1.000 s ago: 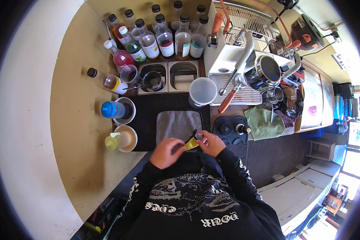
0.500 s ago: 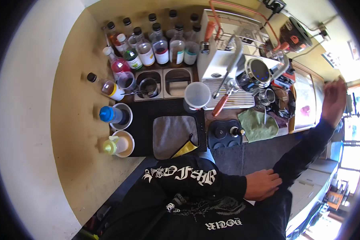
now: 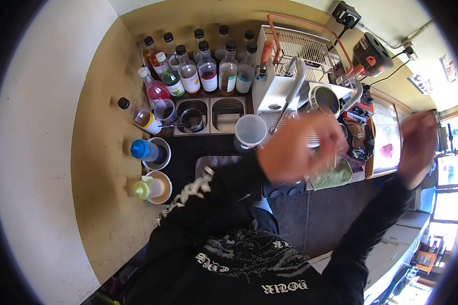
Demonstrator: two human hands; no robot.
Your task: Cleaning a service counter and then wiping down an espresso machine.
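My left hand (image 3: 300,147) is raised in front of the espresso machine (image 3: 277,89), covering its drip tray and portafilter handle. Motion smears its fingers, so I cannot make out whether anything is in them. Farther right, my right hand (image 3: 417,147) is held up beyond the window-side worktop, also blurred, with its fingers bent. A dark edge shows by its fingertips, and I cannot tell whether the hand touches it. A clear plastic tub (image 3: 250,131) stands just left of my left hand. Below that hand, a dark tamping mat (image 3: 285,189) is partly hidden.
Syrup bottles (image 3: 207,71) line the back wall. Two steel inset pans (image 3: 228,114) sit before them, one holding a dark cup (image 3: 192,120). Blue-capped (image 3: 143,150) and yellow-green (image 3: 145,189) squeeze bottles stand in white bowls at left. A green cloth (image 3: 333,177) lies at right.
My left hand has left my right forearm and risen forward over the espresso machine's front. My right hand has dropped slightly and come a little inward. The view has shifted slightly.
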